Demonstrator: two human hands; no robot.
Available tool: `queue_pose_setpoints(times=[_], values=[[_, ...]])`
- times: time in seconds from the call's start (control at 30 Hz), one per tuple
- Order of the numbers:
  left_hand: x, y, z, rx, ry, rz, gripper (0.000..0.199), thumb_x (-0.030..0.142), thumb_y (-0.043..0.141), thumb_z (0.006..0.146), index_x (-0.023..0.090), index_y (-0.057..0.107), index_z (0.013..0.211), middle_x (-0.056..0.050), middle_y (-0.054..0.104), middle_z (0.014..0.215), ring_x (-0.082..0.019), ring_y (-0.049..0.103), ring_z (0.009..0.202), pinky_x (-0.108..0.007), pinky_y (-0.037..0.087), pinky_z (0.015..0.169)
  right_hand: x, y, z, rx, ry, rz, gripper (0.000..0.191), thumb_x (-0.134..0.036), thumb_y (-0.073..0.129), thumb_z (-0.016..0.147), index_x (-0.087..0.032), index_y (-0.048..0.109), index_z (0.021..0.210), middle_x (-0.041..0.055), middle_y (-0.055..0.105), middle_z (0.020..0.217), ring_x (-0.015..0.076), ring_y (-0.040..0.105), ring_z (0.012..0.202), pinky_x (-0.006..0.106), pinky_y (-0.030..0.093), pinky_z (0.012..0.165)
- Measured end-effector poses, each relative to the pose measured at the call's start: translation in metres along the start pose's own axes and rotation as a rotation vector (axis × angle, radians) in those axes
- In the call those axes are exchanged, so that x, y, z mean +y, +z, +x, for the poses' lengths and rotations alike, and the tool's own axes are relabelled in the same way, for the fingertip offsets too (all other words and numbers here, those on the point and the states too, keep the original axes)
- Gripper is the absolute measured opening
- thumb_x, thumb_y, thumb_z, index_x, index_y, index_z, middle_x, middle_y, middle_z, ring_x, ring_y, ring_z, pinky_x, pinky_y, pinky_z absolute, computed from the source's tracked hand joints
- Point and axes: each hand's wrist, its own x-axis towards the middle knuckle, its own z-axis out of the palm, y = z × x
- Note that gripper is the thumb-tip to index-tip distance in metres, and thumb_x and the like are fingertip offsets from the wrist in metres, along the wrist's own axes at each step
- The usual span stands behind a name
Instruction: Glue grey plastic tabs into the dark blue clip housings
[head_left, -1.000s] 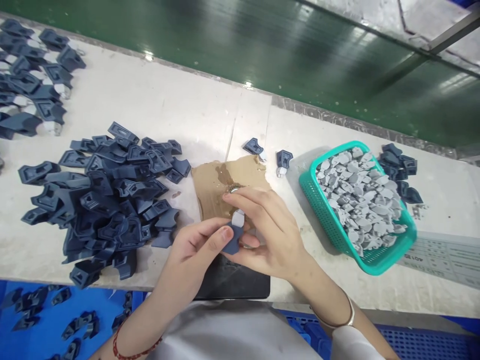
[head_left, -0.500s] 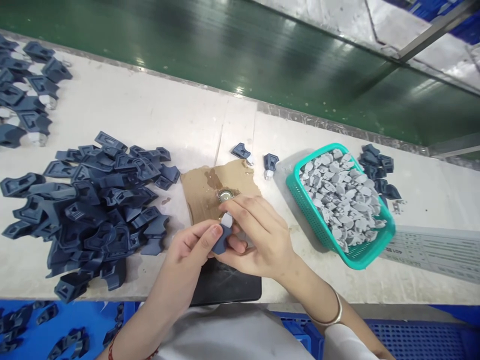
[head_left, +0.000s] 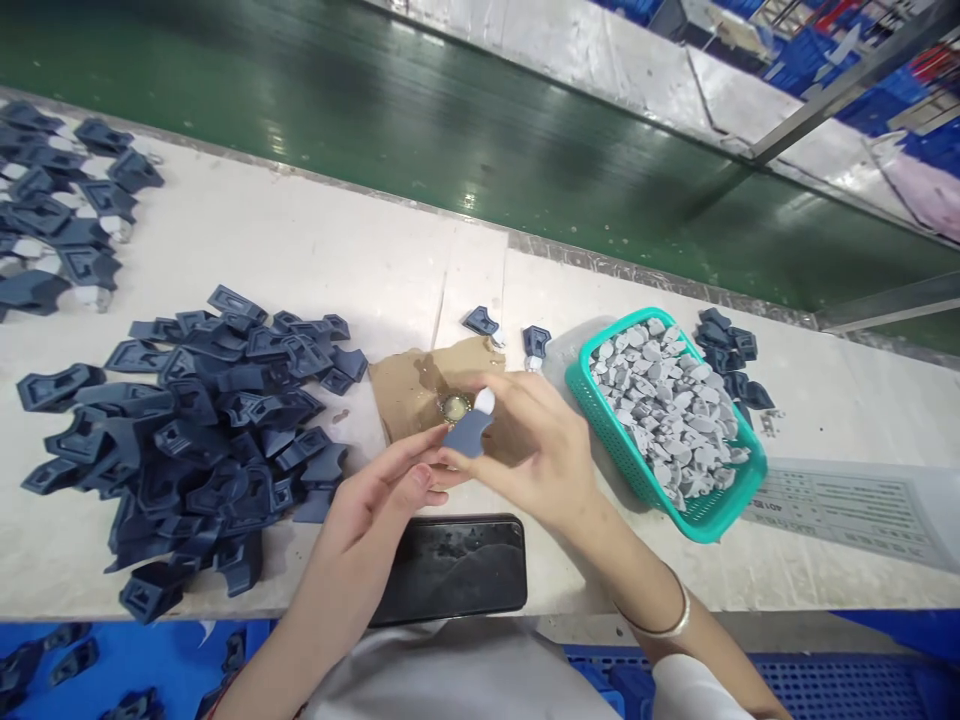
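My right hand [head_left: 551, 455] grips a dark blue-grey plastic part [head_left: 468, 434] between thumb and fingers. A small white piece [head_left: 485, 401] stands out from its upper end. Close by on the left is my left hand [head_left: 379, 500], its fingers loosely extended and thumb apart from the part; its fingertips reach the part's lower left side, and whether they touch is hard to see. Just beyond the hands, a small round metal-rimmed dish [head_left: 454, 407] rests on a stained piece of cardboard [head_left: 397, 385]. Two parts with white tips, one a blue-grey part [head_left: 480, 321], lie behind it.
A large heap of blue-grey parts [head_left: 217, 420] covers the left; assembled parts [head_left: 60, 220] lie farther back. At right stands a green basket [head_left: 607, 440] of pale grey pieces [head_left: 667, 400]. A phone [head_left: 457, 570] lies near the front edge. Behind runs a green belt [head_left: 375, 120].
The blue-grey part has turned and shifted slightly up and right in my right hand. My left thumb has come off it, and the left fingers have loosened. The camera view has shifted.
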Motion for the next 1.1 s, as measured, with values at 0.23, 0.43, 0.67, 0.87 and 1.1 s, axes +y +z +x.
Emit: queue_pose_setpoints(times=[0.23,0.43,0.67,0.87,1.1], values=[[-0.008,-0.013,-0.008,-0.040,0.367,0.620,0.025,0.028,0.051,0.107,0.022,0.075,0.113,-0.010,0.080,0.119,-0.022,0.076,0.111,-0.031,0.060,0.095,0.018,0.014,0.045,-0.049,0.136,-0.326,0.055,-0.058,0.074,0.092,-0.019,0.068,0.129,0.0168,0.070,0.130,0.0376,0.059,0.128,0.054,0.047,0.113],[-0.008,-0.012,-0.010,-0.150,0.528,0.891,0.026,0.016,0.046,0.105,0.020,0.069,0.116,-0.008,0.080,0.110,-0.023,0.077,0.103,-0.035,0.060,0.086,0.019,0.045,0.087,-0.261,0.275,-0.632,0.071,-0.056,0.061,0.100,-0.012,0.050,0.155,0.0240,0.042,0.167,0.0473,0.025,0.160,0.070,0.012,0.130],[0.018,-0.025,-0.002,0.075,0.742,1.018,0.020,0.015,0.051,0.104,0.020,0.068,0.113,-0.010,0.078,0.114,-0.024,0.073,0.107,-0.035,0.058,0.091,0.020,0.016,0.062,-0.188,0.253,-0.534,0.076,-0.061,0.063,0.097,-0.017,0.049,0.158,0.0217,0.043,0.167,0.0473,0.027,0.160,0.072,0.024,0.127],[0.049,-0.051,0.024,0.429,0.624,1.280,0.037,0.033,0.053,0.104,0.016,0.066,0.134,-0.022,0.064,0.140,-0.046,0.059,0.132,-0.060,0.048,0.109,0.026,-0.078,0.004,0.175,0.454,-0.478,0.036,-0.046,0.060,0.098,-0.025,0.074,0.123,0.0137,0.075,0.127,0.0362,0.068,0.119,0.056,0.054,0.100],[0.050,-0.062,0.045,0.373,0.522,1.321,0.044,0.039,0.048,0.103,0.013,0.071,0.131,-0.020,0.062,0.137,-0.048,0.053,0.137,-0.060,0.038,0.116,0.060,-0.122,-0.024,0.022,0.736,-0.536,0.045,-0.046,0.062,0.089,-0.022,0.078,0.124,0.0140,0.074,0.114,0.0308,0.070,0.092,0.046,0.055,0.080]])
